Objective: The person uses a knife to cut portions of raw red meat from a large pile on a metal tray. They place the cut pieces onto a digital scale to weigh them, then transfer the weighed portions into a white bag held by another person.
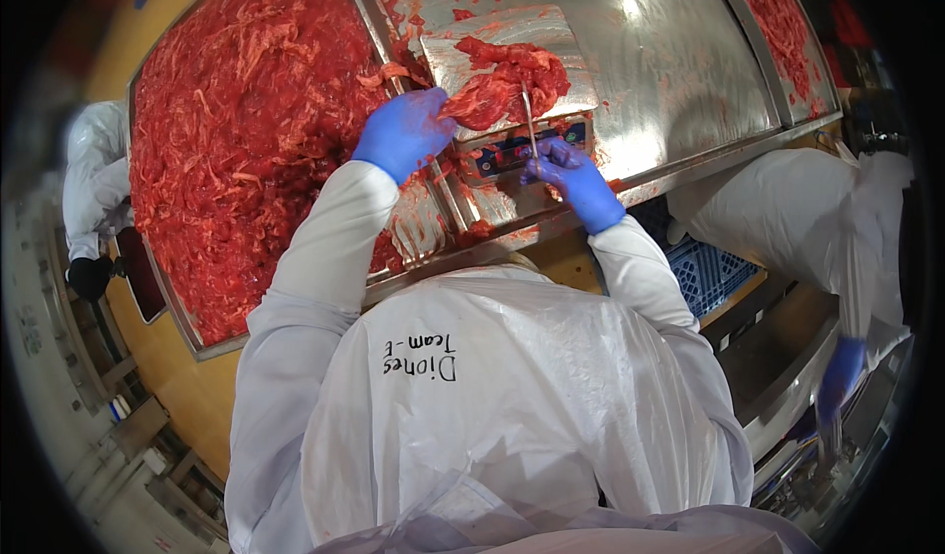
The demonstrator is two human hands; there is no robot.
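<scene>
A clump of raw red meat lies on the square metal plate of a bench scale. My left hand, in a blue glove, has its fingers closed on the left end of that meat. In my right hand, also blue-gloved, is a thin, straight metal tool; its narrow far end reaches over the meat. Whether this tool is a knife cannot be made out. The scale's dark front panel sits just beyond my right fingers.
A large steel tray heaped with shredded red meat fills the left. Right of the scale stretches a steel worktop, with more meat past a divider. People in white stand at both sides. A blue crate sits below the worktop.
</scene>
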